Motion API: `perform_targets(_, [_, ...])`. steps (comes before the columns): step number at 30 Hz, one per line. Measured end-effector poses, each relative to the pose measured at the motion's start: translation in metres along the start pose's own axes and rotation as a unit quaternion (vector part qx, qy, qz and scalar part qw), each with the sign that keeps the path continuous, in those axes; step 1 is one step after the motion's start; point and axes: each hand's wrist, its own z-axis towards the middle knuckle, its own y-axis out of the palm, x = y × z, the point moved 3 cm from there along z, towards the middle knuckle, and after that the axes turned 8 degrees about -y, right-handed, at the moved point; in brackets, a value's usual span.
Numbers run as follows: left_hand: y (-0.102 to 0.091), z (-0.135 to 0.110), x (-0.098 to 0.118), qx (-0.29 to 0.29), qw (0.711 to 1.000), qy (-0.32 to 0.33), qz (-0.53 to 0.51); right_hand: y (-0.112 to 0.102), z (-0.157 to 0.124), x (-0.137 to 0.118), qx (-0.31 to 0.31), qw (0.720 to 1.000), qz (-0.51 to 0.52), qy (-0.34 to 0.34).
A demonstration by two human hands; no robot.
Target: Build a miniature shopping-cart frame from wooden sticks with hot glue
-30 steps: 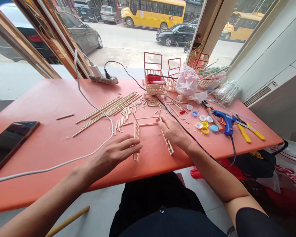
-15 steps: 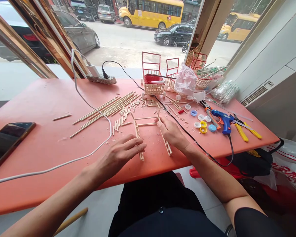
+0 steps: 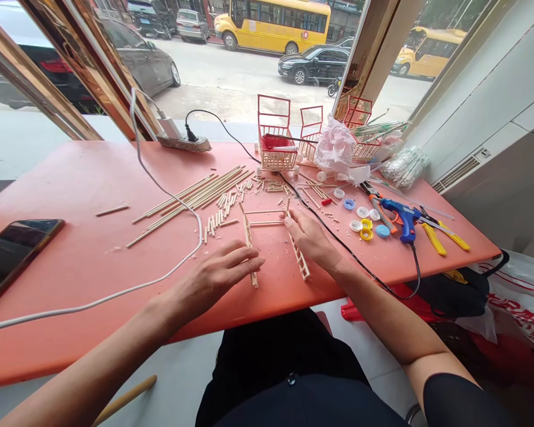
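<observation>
A small wooden stick frame (image 3: 267, 223) stands near the front edge of the table. It has two ladder-like sides joined at the far end by two thin crossbars. My left hand (image 3: 229, 265) is closed on the left side, its fingers lying across the near half and its thumb mostly hidden. On the right side, my right hand (image 3: 310, 238) pinches the frame close to the crossbars. Several short cut sticks (image 3: 225, 207) lie just beyond it, beside a bundle of long sticks (image 3: 196, 193).
A blue glue gun (image 3: 403, 216), pliers (image 3: 447, 234) and bottle caps (image 3: 366, 224) lie right. A small stick cart (image 3: 278, 157) and a pink plastic bag (image 3: 335, 142) stand behind. A white cable (image 3: 129, 299) and phone (image 3: 18, 255) are left; a black cord (image 3: 333, 234) crosses near my right arm.
Both hands stay on the stick frame in nearly the same place. The whole view has shifted very slightly; nothing was taken up or let go.
</observation>
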Motion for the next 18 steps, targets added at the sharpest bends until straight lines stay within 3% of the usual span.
perform_targets(5, [0.0, -0.002, -0.006, -0.002, 0.999, -0.015, 0.028, 0.0, 0.001, 0.004, 0.009, 1.0, 0.025, -0.002])
perform_targets(11, [0.006, -0.008, -0.005, 0.043, 0.995, -0.023, 0.091, -0.005, 0.0, 0.004, -0.002, 0.999, 0.03, -0.018])
perform_targets(18, [0.006, -0.012, -0.004, 0.044, 0.991, -0.042, 0.121, -0.012, 0.0, 0.007, -0.004, 0.997, 0.069, 0.047])
